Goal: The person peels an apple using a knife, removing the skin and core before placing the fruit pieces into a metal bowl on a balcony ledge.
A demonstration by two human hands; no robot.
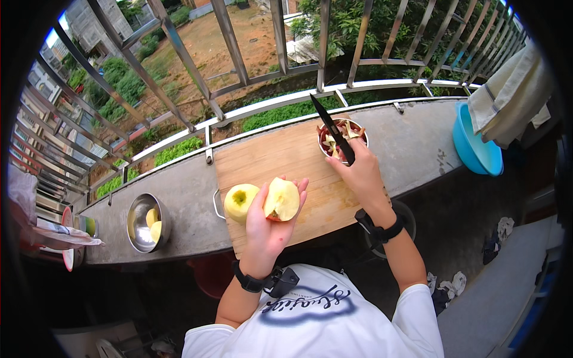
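Note:
My left hand [264,228] cradles a cut piece of peeled apple [282,197] in its palm, with a bit of red skin at the lower end. Beside it a peeled apple [238,200] rests on the wooden cutting board [273,156], partly covered by my thumb. My right hand [360,172] grips a black-bladed knife [332,127], the tip pointing away from me and up to the left. Under the blade stands a small bowl [368,138] filled with red and pale apple peelings [351,129]. My right fingers are at its near rim; whether they touch it I cannot tell.
The board lies on a concrete ledge [414,129] along a metal railing [268,107]. At left, a steel bowl [140,238] holds several apple pieces [153,219]. A blue basin [474,143] and hanging towel [506,98] are at right. Hanging cloths [58,235] are far left.

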